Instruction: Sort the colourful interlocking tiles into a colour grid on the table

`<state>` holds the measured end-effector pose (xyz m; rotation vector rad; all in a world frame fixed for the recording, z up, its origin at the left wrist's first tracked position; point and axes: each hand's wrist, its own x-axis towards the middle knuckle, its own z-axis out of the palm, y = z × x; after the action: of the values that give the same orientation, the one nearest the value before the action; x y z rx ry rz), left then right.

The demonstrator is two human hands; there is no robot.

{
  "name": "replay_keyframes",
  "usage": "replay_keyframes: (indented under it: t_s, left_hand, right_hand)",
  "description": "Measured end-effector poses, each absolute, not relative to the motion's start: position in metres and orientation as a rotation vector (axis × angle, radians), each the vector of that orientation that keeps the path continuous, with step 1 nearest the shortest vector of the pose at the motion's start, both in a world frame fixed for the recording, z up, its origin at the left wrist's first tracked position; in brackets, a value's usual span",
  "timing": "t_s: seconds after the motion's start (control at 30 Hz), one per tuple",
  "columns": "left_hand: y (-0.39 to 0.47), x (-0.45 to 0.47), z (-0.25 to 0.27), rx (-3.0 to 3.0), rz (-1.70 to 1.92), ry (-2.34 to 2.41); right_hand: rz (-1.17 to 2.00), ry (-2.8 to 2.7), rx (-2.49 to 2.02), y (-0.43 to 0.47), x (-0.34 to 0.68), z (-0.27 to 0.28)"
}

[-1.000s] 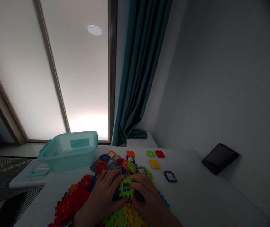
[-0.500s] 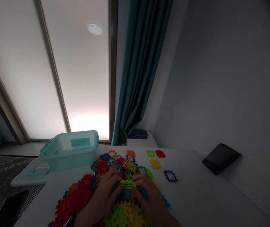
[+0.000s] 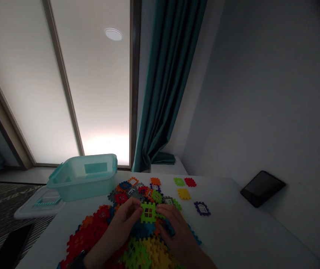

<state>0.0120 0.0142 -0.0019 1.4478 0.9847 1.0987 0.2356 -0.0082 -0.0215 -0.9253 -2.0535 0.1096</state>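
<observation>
Probably for steadiness, we are pinching opposite edges of the green tile (image 3: pixel 148 212) with left hand (image 3: pixel 125 220) and, seemingly, right hand (image 3: pixel 176 225).

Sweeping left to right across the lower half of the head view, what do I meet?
Black flat rectangular slab, translucent teal plastic tub, left hand, bright green square plastic window tile, right hand, purple notched plastic tile with pale window, black rectangular dark-screened device.

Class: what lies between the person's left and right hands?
Between the left hand and the right hand is a green window tile, held above the heaped coloured tiles, as the head view shows.
</observation>
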Motion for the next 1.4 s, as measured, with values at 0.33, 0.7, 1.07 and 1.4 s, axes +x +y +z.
replay_keyframes:
  t_s: [0.33,0.7,1.07,1.4]
  left_hand:
    - [0.014,0.011,0.0,1.465,0.99,0.965]
    - [0.006,0.012,0.001,1.818,1.029,1.1]
    - [0.01,0.001,-0.005,2.479,1.105,1.299]
    - [0.012,-0.003,-0.004,2.42,1.139,1.261]
  right_hand:
    - [0.043,-2.117,-0.884,-0.006,0.238,-0.022]
    - [-0.044,-2.02,-0.877,-0.008,0.237,-0.019]
    - [0.017,-1.984,-0.843,-0.011,0.229,-0.025]
    - [-0.088,-2.01,-0.935,-0.01,0.236,-0.024]
